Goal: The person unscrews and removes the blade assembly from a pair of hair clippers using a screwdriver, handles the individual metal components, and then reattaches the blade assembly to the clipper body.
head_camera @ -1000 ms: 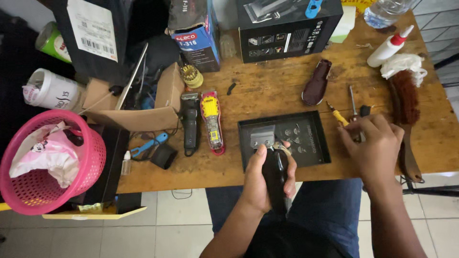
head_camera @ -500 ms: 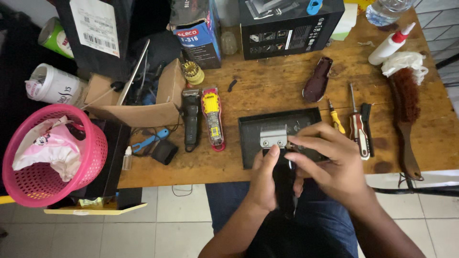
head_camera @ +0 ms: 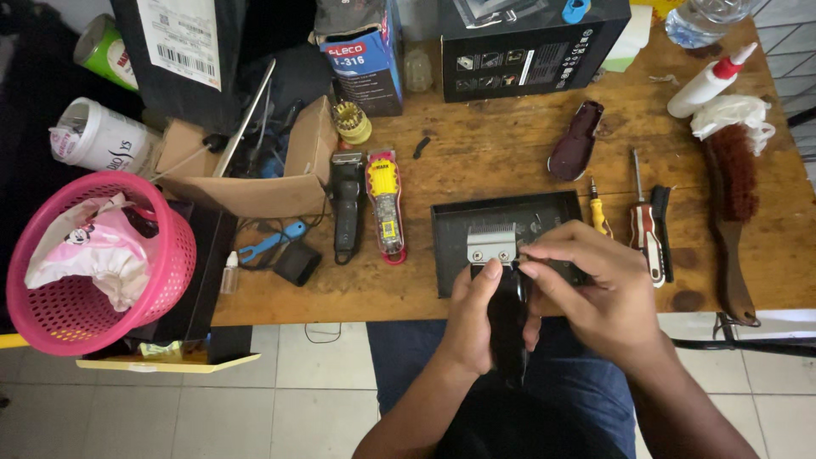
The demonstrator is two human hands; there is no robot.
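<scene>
Far left of the left hand, past the worktop point(head_camera: 510, 161) edge: pink basket point(head_camera: 93, 263) with crumpled wrap inside. Next in, open cardboard box point(head_camera: 255, 183). Just left of the left hand: black clipper point(head_camera: 347, 208) and yellow-red clipper point(head_camera: 385, 208) lying side by side, narrow gap between them.

Left hand point(head_camera: 467, 319) wrapped around black hair clipper point(head_camera: 508, 319), held upright over the near worktop edge, silver blade point(head_camera: 492, 244) pointing away from the body. Blade overlaps the front rim of the black tray point(head_camera: 450, 255). Below the hands: lap, tiled floor, open room.

Right hand point(head_camera: 595, 293) fingertips pinched together at the blade's right corner; what they pinch is too small to tell.

Right of the right hand: yellow screwdriver point(head_camera: 600, 217), red-handled screwdriver point(head_camera: 646, 234), close together. Further right: long brush point(head_camera: 733, 204) near the worktop's right edge. Beyond the hands: dark red clipper cover point(head_camera: 576, 140), bare wood around it.
</scene>
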